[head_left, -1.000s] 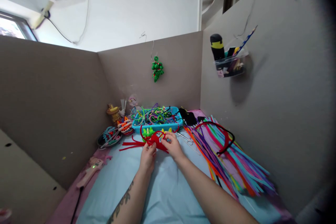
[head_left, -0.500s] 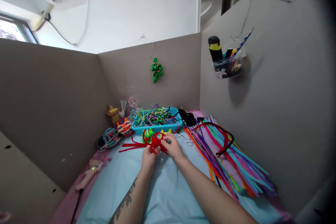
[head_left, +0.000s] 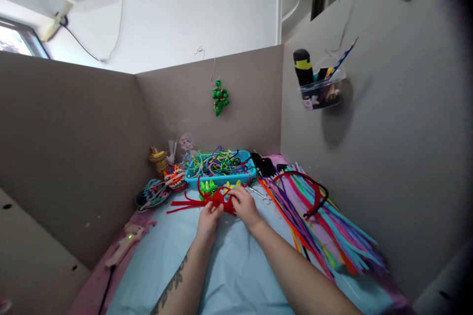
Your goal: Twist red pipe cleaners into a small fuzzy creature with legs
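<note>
A red pipe-cleaner piece [head_left: 218, 199], coiled into a rounded shape, is between my two hands above the blue cloth. My left hand [head_left: 209, 216] pinches it from the lower left, thumb and fingers closed. From the right, my right hand [head_left: 244, 205] has its fingers pressed together on a thin red strand at the upper right of the coil. Several straight red pipe cleaners [head_left: 185, 204] lie on the cloth to the left, partly behind my left hand. Just beyond sit a green pipe-cleaner figure [head_left: 207, 189] and a yellow one [head_left: 232, 185], partly covered.
A blue tray [head_left: 221, 178] of tangled pipe-cleaner scraps stands behind. Scissors [head_left: 263, 197] and long colourful pipe cleaners [head_left: 325, 226] lie right. At left are a dark bowl [head_left: 142, 203] and a glue gun [head_left: 123, 246] with its cord. Grey partitions [head_left: 251, 93] enclose the table.
The red coil has turned slightly in my fingers, and a red strand now stands up at its left. My left fingers have shifted a little on it; my right hand stays close by.
</note>
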A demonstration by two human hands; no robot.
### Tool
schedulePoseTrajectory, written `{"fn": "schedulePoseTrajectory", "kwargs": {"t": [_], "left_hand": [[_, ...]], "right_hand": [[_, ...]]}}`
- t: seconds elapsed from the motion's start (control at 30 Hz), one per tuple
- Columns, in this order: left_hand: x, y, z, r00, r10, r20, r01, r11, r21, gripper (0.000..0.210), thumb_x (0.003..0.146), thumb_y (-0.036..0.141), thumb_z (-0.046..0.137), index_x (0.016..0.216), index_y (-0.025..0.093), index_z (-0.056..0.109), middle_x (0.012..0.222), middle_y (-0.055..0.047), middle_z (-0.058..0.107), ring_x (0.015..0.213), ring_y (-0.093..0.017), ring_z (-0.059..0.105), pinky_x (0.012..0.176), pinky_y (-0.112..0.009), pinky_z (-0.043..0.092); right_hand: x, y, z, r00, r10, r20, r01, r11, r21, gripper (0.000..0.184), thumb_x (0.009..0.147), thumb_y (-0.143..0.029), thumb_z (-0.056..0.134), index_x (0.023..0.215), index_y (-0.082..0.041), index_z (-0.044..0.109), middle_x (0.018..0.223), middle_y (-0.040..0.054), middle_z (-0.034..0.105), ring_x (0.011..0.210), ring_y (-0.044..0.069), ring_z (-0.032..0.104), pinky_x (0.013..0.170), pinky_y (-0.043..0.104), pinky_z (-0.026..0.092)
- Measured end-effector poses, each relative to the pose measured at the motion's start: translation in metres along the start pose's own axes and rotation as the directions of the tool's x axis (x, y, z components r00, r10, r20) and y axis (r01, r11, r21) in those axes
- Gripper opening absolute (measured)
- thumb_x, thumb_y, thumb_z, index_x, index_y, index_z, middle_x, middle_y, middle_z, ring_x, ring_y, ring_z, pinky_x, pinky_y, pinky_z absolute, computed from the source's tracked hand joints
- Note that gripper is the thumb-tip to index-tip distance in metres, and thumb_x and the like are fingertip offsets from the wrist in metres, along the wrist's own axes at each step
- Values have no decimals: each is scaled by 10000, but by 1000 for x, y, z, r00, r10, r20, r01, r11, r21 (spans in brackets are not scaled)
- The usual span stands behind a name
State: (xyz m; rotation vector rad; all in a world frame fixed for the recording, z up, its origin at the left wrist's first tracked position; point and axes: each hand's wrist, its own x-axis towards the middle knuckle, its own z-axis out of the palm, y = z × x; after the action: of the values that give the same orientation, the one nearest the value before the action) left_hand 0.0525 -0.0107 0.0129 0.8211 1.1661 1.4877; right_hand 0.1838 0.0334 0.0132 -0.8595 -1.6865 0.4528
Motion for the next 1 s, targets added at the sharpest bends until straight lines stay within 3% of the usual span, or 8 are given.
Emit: {"fn": "schedulePoseTrajectory", "kwargs": {"t": [0.2,0.4,0.63,0.83,1.0], "left_hand": [[0,0,1,992,-18,-124,20,1000,10,568,449,358,818,910,149,560,648,35,560,496,-62,442,451,-180,259],[0,1,1,1000,-12,-24,12,1000,16,420,462,342,814,699,158,520,552,71,493,426,-38,342,418,-182,198],[2,0,-2,999,-25,-32,24,999,-44,460,489,351,800,841,159,574,594,65,522,421,-29,367,402,-169,199],[3,4,-3,999,-7,46,11,995,-100,401,511,337,799,760,146,548,505,103,386,377,-4,227,358,-168,133],[6,1,-6,1000,12,20,-10,993,-115,435,510,335,803,816,148,556,485,109,356,367,-10,237,357,-169,139]], "right_hand": [[-3,-1,5,999,-31,-25,31,1000,-2,307,784,-113,430,912,-225,685,862,56,586,841,170,562,792,311,458],[-2,-7,2,1000,6,-2,-6,1000,-22,343,743,-75,428,929,-230,671,857,42,654,857,186,562,806,339,450],[-1,-4,2,998,62,22,-61,998,-27,268,717,-104,504,792,-261,709,738,34,637,801,196,532,777,343,451],[0,-2,3,996,89,-9,-90,991,-104,219,675,-120,574,692,-281,722,1103,33,589,1069,251,414,933,446,351],[-5,5,15,989,148,14,-146,986,-79,212,665,-118,561,683,-258,719,1162,50,537,1114,256,396,962,455,328]]}}
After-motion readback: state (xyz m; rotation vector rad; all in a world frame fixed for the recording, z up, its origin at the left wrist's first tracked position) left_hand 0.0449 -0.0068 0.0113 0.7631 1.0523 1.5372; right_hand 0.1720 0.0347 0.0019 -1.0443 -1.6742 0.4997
